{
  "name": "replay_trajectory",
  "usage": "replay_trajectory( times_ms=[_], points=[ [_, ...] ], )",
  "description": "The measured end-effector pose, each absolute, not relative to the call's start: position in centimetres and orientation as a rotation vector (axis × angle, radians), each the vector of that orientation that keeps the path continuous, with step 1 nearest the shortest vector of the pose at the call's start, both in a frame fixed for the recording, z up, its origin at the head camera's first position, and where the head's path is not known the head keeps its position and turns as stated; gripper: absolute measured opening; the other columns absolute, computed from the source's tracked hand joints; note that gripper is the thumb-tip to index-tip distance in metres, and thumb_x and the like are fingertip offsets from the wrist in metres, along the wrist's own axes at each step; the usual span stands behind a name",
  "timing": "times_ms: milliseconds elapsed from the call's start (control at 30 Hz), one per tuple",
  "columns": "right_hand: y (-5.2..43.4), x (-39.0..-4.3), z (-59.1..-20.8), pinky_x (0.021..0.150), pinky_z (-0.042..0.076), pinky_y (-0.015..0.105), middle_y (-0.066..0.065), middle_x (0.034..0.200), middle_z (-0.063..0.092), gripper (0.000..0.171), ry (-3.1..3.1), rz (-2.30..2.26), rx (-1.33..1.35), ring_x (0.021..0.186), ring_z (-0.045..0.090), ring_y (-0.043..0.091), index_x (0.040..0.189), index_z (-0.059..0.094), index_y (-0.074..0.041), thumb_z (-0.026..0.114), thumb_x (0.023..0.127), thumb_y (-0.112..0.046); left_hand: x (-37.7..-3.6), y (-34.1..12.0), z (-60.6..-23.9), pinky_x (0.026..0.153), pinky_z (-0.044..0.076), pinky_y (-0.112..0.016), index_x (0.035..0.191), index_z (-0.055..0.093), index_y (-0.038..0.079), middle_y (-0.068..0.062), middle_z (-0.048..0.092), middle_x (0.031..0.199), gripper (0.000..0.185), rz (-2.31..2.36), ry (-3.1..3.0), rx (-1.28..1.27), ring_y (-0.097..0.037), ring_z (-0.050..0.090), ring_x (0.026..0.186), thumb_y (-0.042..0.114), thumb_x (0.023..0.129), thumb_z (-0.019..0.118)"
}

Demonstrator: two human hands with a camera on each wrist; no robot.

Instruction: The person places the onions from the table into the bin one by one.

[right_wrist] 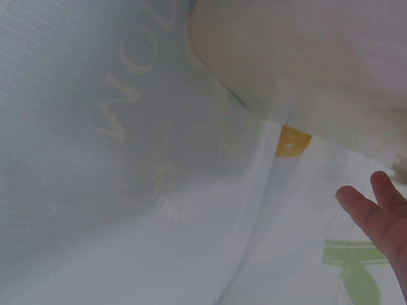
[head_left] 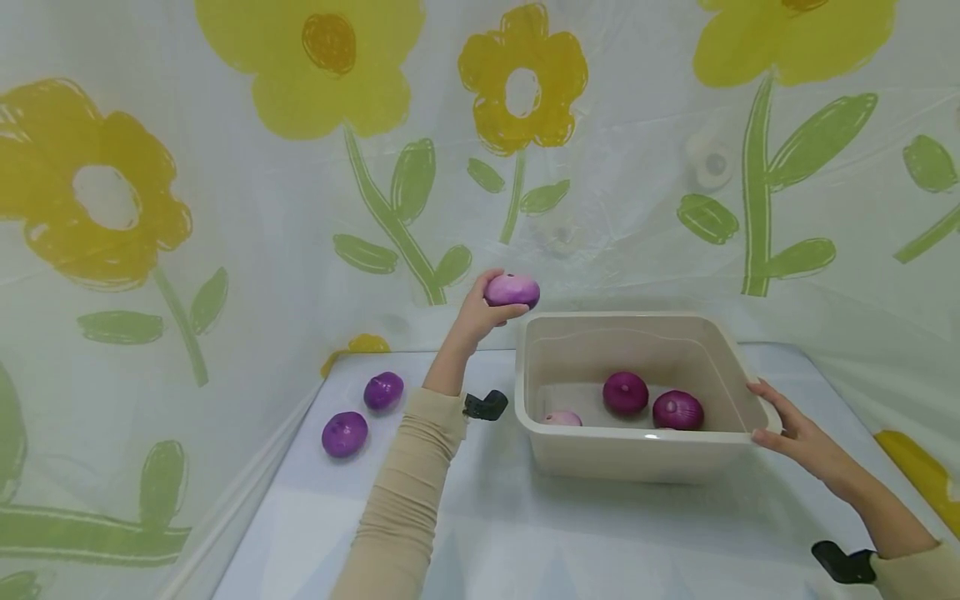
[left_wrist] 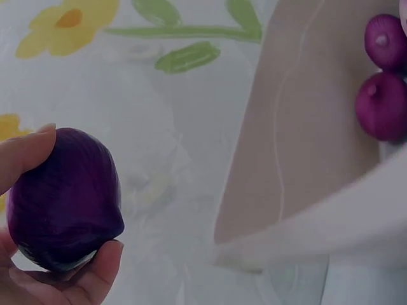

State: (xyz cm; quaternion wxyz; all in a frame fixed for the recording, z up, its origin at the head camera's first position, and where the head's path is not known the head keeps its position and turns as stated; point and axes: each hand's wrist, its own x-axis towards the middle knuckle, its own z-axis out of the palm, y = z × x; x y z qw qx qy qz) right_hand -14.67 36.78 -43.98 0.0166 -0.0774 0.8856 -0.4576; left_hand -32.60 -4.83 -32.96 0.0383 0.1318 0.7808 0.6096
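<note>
Covering table (head_left: 480, 533) and walls, flowered plastic sheeting (head_left: 262, 208) surrounds a tub (head_left: 637, 450).

We see two purple onions (head_left: 384, 391) (head_left: 344, 434) lying near each other on the left of a white table (head_left: 480, 533). Behind it hangs a pale sheet (head_left: 247, 217) printed with large yellow flowers on green stems and leaves, draped around the back and both sides.
</note>
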Motion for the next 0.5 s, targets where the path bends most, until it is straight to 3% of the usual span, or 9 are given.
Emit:
replay_trajectory(
  times_ms=[167,500],
  points=[
    [36.8,-14.7,-44.0,0.082,0.02,0.075,-0.027,0.144,-0.011,0.072,2.748,-1.425,-0.246,0.122,0.009,0.061,0.147,-0.002,-0.03,0.045,0.094,-0.019,-32.2,-3.0,-32.9,0.085,0.049,-0.04,0.139,0.032,0.017,-0.012,0.038,0.138,0.074,1.843,2.346,0.45,-0.027,0.045,0.118,0.015,0.077,0.073],
    [36.8,-14.6,-43.9,0.081,0.02,0.076,-0.022,0.147,-0.015,0.072,2.753,-1.408,-0.232,0.122,0.008,0.061,0.147,-0.003,-0.03,0.045,0.094,-0.022,-31.3,0.1,-33.4,0.076,0.05,-0.032,0.138,0.035,0.018,-0.011,0.041,0.135,0.076,1.801,2.263,0.493,-0.023,0.049,0.11,0.013,0.074,0.074]
  ],
)
